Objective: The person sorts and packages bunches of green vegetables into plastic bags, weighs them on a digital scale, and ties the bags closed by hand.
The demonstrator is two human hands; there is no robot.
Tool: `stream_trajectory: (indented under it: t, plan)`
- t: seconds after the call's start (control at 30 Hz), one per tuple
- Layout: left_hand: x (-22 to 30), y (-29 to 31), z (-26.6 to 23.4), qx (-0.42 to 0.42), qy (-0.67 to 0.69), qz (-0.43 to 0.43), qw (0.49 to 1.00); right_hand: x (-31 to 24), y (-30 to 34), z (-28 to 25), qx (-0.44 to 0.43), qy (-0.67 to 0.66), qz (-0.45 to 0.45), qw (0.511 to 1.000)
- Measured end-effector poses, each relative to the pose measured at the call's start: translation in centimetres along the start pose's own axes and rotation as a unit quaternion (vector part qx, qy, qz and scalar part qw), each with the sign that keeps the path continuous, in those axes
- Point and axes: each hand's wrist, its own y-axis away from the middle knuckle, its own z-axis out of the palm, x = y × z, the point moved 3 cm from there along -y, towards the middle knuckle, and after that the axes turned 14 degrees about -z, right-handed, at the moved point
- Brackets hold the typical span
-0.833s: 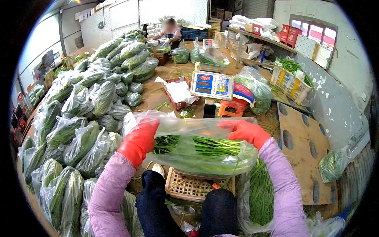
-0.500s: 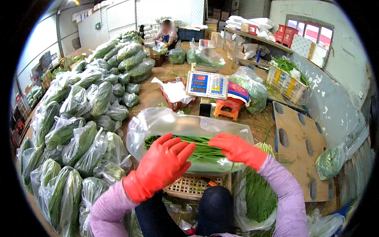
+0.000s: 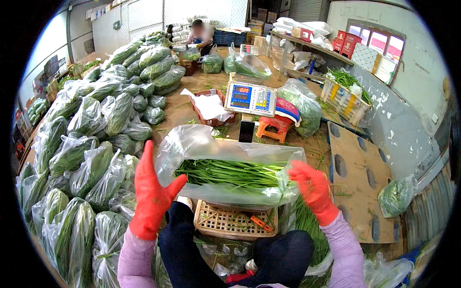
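Note:
A clear plastic bag (image 3: 225, 194) lies open in front of me, with long green garlic chives (image 3: 230, 174) laid sideways inside it. My left hand (image 3: 152, 194), in a red rubber glove, is raised at the bag's left side, its fingers up and its thumb apart, holding nothing. At the bag's right end, my right hand (image 3: 314, 192), gloved the same way, has its bent fingers on the plastic edge, slightly blurred. Behind the bag stands a digital scale display (image 3: 249, 99). Under the bag's near side is a tan plastic crate (image 3: 230, 222) with an orange-handled tool (image 3: 261, 223) on it.
Filled bags of greens (image 3: 96, 168) are heaped along the left. Loose chives (image 3: 309, 225) lie beside my right forearm. A red basket (image 3: 211, 108), an orange stool (image 3: 274, 128) and a holed board (image 3: 362, 177) stand farther out. Another person (image 3: 199, 38) sits at the back.
My left hand has moved left off the chives and turned upward. My right hand has drawn back to the bag's right edge. The chives are uncovered, and my knees are farther apart.

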Motion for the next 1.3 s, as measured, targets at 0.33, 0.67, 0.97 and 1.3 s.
stream_trajectory:
  t: [0.33,0.67,0.97,1.3]
  plan:
    - [-2.2,-4.7,5.1,-0.353,0.528,-0.272,0.723,7.3,-7.2,-4.3,-0.524,0.483,0.117,0.691]
    - [3.6,-13.0,5.5,-0.414,0.582,-0.189,0.674,-1.6,-12.6,-6.2,-0.249,0.636,-0.205,0.701]
    - [3.2,-12.3,2.1,-0.375,0.499,-0.253,0.739,-1.1,-12.6,-5.6,-0.022,-0.16,0.227,0.96]
    - [3.2,-11.3,0.8,-0.352,0.458,-0.257,0.775,-7.9,-13.9,-3.1,-0.187,0.476,0.028,0.859]
